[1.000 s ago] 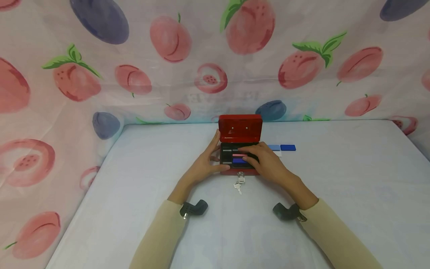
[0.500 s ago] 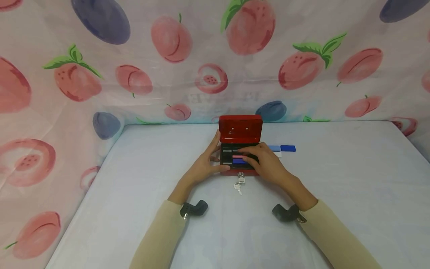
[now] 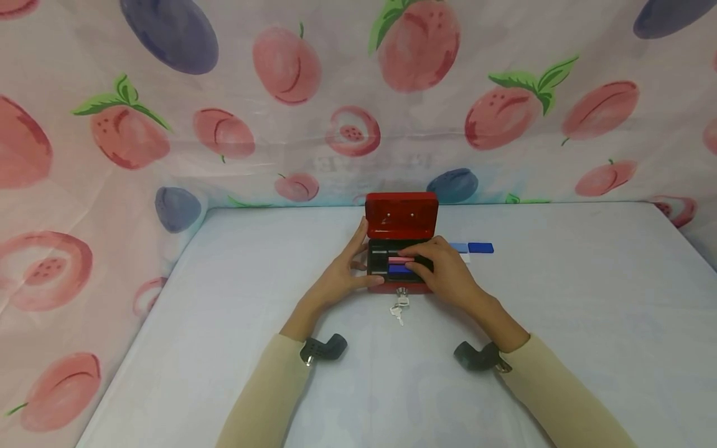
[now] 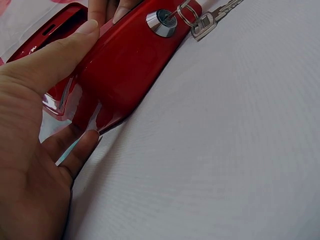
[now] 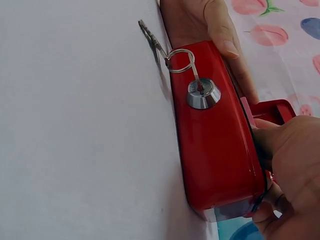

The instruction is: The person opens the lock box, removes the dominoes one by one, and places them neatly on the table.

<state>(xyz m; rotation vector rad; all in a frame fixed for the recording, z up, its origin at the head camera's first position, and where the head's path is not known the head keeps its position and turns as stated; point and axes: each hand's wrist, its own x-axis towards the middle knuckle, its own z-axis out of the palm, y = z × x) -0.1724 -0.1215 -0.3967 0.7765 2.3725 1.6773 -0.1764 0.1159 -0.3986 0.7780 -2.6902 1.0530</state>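
A red cash box with its lid raised stands on the white-covered table, keys hanging from its front lock. Inside the black tray, a thin pink block and a dark blue block lie side by side. My left hand holds the box's left side, thumb along the front rim and a finger reaching toward the lid. My right hand reaches in from the right, pinching the pink block, whose edge shows above the rim in the right wrist view. Its fingers hide the tray's right part.
Right of the box lie a light blue block, a blue block and a white piece, partly behind my right hand. A fruit-print curtain rises behind the table.
The pink block shows more of its face now, tipped up slightly within the tray by my right fingers. The left hand keeps its place on the box.
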